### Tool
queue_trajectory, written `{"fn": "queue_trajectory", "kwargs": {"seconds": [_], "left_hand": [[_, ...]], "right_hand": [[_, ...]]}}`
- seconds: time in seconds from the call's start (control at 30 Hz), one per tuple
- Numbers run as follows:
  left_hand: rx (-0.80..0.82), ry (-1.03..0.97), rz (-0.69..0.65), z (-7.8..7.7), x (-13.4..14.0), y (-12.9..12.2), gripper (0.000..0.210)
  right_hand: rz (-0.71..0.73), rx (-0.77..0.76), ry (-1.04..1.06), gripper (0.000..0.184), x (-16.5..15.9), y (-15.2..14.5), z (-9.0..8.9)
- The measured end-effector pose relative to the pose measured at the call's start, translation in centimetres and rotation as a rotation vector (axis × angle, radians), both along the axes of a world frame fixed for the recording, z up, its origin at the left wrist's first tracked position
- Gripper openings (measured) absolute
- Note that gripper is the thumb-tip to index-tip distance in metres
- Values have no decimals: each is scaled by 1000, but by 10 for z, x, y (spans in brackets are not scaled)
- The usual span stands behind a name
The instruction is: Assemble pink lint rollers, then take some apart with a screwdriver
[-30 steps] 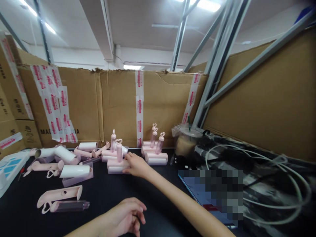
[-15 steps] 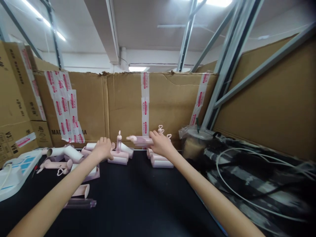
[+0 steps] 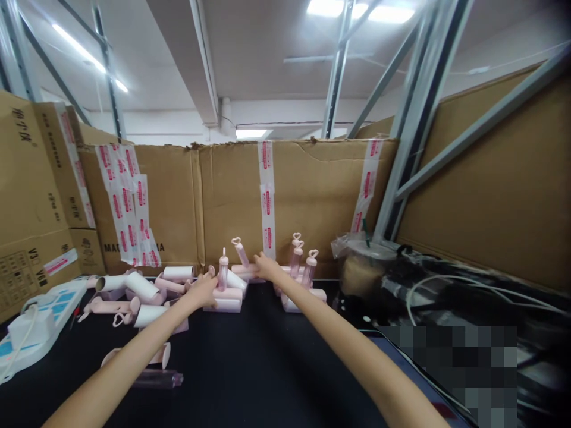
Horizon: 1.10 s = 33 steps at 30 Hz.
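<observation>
My left hand (image 3: 203, 291), fingers curled, grips the left end of a pink-and-white roller piece (image 3: 229, 300) on the black table. A clear pink handle (image 3: 223, 273) stands upright out of that piece. My right hand (image 3: 267, 267) is closed on the right end of another pink roller piece (image 3: 244, 272) farther back, from which a heart-topped handle (image 3: 241, 252) rises at a tilt. Right of that hand, several similar pieces with heart-topped handles (image 3: 310, 270) stand together, partly hidden by my forearm.
White tubes (image 3: 143, 286) and loose pink parts (image 3: 113, 307) lie heaped on the left. A clear purple-tinted tube (image 3: 158, 379) is nearer. A white power strip (image 3: 44, 315) edges the left; a cup with a straw (image 3: 361, 267) stands right. Taped cardboard (image 3: 232, 202) walls the back.
My right hand has moved left and down, bringing its roller piece from the air to the table, with the handle now pointing up. My left hand stays by its piece; the view has shifted slightly.
</observation>
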<state>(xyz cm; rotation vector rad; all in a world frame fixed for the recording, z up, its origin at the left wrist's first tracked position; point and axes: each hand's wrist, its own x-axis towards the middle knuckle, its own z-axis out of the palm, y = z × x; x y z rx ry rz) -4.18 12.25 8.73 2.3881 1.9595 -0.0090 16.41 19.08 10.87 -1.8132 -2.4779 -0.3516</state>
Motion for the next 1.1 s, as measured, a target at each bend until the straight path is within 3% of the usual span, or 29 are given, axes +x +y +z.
{"fn": "queue_trajectory", "kwargs": {"seconds": [0.23,0.33,0.43,0.6,0.7,0.83,0.97,1.1], "left_hand": [[16,-38,-113,4,2,-39,59],[-5,-54,-199,17,-6,-62,52],[-11,-57,-235,40,-20,-78,46],[6,-36,-146,77,-37,-71,46],[19,-37,-152,83,-33,-49,46],[3,-57,-190,70,-11,-15,48],[22,-74,-212,38,24,10,34],[102,-91,-136,9,54,23,31]], "right_hand": [[57,92,74,30,-7,-24,0],[160,63,115,30,-14,-41,-7],[220,-32,137,37,-22,-52,-21],[187,-133,135,28,-14,-66,-30],[183,-201,107,17,11,-85,-24],[180,-280,71,8,48,-121,-17],[204,-307,80,10,64,-146,-17],[271,-276,128,12,65,-153,-19]]}}
